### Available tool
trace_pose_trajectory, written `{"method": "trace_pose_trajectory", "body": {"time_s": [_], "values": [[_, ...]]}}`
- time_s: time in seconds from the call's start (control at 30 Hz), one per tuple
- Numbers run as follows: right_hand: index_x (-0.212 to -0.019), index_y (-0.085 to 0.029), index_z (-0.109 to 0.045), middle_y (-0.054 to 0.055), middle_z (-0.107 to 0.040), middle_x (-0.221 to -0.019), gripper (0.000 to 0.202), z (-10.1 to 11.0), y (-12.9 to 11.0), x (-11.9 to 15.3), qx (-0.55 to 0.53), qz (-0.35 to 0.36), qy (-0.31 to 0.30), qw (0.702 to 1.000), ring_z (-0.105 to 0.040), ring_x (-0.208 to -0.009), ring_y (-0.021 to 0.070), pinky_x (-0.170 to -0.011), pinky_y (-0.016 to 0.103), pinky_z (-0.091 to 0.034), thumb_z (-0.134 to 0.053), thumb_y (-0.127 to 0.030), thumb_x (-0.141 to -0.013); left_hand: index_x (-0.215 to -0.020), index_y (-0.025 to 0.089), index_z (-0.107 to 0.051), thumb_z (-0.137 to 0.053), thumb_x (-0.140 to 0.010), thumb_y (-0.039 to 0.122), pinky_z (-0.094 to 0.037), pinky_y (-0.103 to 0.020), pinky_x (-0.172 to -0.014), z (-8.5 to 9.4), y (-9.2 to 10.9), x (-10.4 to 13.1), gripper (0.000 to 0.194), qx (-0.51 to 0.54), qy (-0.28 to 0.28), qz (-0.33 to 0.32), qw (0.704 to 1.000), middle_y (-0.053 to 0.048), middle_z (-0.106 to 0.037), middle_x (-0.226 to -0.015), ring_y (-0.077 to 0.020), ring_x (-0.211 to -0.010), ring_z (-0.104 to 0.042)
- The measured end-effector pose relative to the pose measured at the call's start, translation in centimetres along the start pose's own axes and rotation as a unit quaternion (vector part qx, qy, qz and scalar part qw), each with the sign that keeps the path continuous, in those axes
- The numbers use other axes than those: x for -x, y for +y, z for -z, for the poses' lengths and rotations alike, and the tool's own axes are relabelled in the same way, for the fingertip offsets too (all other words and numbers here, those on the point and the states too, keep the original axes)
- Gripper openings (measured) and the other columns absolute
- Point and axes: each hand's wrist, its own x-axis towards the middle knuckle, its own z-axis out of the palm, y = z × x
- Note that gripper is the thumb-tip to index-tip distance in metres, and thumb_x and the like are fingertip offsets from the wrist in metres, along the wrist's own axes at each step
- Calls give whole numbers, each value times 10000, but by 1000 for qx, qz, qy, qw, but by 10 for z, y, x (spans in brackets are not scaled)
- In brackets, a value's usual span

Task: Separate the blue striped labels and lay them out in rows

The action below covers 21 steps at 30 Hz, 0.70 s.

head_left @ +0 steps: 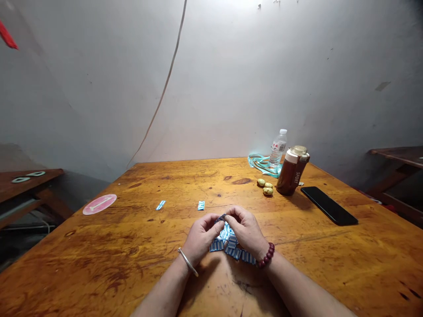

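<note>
My left hand and my right hand meet at the front middle of the table. Between their pinched thumbs and fingers is a small dark flat piece; its kind is too small to make out. Below and partly behind the hands lies a pile of small blue-and-white striped flat pieces, some covered by my right hand. Farther off, one striped piece lies apart, with a narrower blue-and-white piece to its left.
On the wooden table lies a pink-and-white oval at left. To the right are several yellowish-green oval fruits, a brown sports bottle, a clear water bottle, a turquoise ribbon and a black phone.
</note>
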Motion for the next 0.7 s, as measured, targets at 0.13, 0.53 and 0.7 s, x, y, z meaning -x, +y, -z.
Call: {"method": "trace_pose_trajectory", "body": {"time_s": [0.13, 0.53, 0.7], "values": [[-689, -164, -564, -1, -539, -653, 142, 0, -3, 1, -23, -12, -8, 1000, -474, -624, 112, -569, 222, -366, -466, -246, -750, -699, 130, -571, -597, -680, 299, -353, -173, -500, 3, -6, -3, 172, 9, 47, -5, 999, 22, -532, -571, -62, -521, -459], [-718, -125, -569, -20, -497, -596, 194, 10, -2, -3, -359, -187, -172, 898, -405, -476, 49, -487, 195, -339, -595, -313, -676, -694, 140, -593, -641, -643, 240, -369, -196, -534, 7, -1, 2, 123, 151, -15, 72, 986, 5, -571, -618, -72, -539, -496], [-686, -131, -556, -37, -486, -546, 168, 14, -2, -4, -358, -183, -173, 899, -392, -444, 43, -459, 183, -305, -611, -288, -662, -645, 135, -609, -659, -617, 265, -328, -180, -492, 4, 3, 3, 142, 100, 1, 34, 994, 21, -542, -545, -61, -498, -455]]}}
